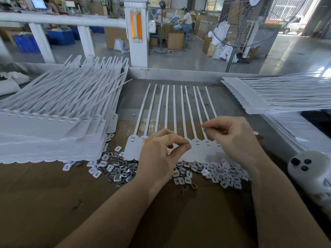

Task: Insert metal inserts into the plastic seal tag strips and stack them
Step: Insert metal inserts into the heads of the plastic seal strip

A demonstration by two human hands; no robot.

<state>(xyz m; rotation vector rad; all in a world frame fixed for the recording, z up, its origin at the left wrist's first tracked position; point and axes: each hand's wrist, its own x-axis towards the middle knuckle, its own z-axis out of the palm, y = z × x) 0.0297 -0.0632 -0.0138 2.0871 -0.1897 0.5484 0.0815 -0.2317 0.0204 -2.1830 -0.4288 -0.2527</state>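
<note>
A white strip of several joined seal tags point(172, 111) lies flat in front of me, tails pointing away and heads toward me. My left hand point(161, 154) hovers over its middle heads with thumb and forefinger pinched; whether an insert sits between them is hidden. My right hand point(231, 138) is over the right-hand heads, its fingertips pinched on a small white insert. A heap of small white and metal inserts point(114, 167) lies along the near edge of the strip, continuing to the right point(225, 176).
A tall stack of tag strips point(53, 126) fills the left of the bench. Another stack point(279, 93) lies at the far right. A white object with black dots point(308, 169) sits at the right edge. Brown cardboard point(53, 203) covers the near bench.
</note>
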